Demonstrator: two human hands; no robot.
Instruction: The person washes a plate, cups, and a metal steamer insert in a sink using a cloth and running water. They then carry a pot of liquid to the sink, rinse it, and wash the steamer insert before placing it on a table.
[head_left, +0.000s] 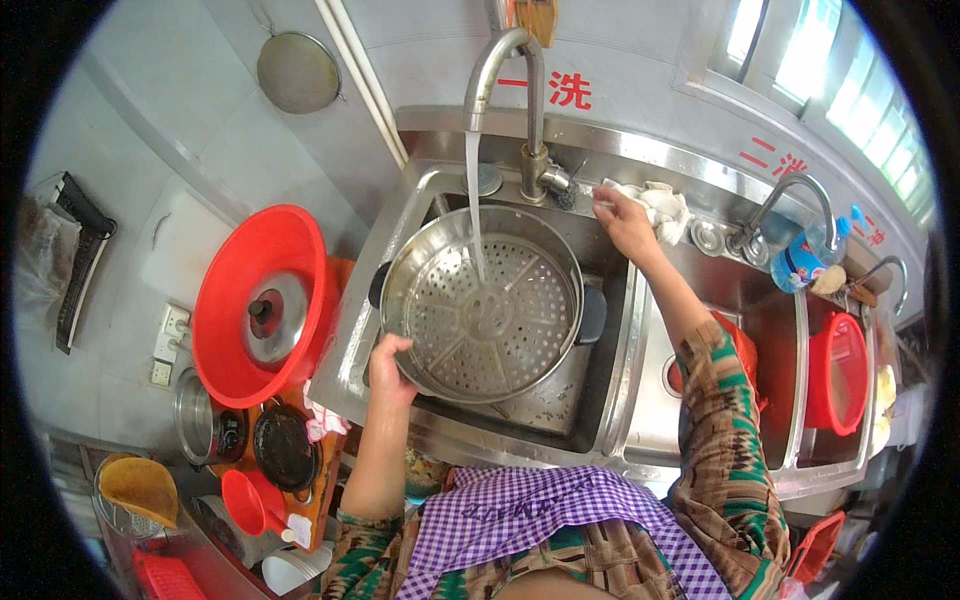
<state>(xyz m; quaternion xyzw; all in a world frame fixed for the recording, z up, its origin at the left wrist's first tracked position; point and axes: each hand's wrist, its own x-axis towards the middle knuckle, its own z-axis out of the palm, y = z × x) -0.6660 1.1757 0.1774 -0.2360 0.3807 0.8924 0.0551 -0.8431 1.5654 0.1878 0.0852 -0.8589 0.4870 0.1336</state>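
Observation:
A stainless-steel steamer pot with a perforated bottom and black side handles sits tilted in the left sink basin. Water runs into it from a tall curved faucet. My left hand grips the pot's near-left rim, thumb over the edge. At the back of the sink, my right hand is beside a crumpled white cloth, its fingers bent; whether they hold anything is unclear. Near the faucet base lies a dark wire scourer.
On the left, a red plastic basin contains a metal lid. Below it are a steel pot, a black pan and a red dipper. To the right are more sink basins, a blue-labelled bottle and a red bucket.

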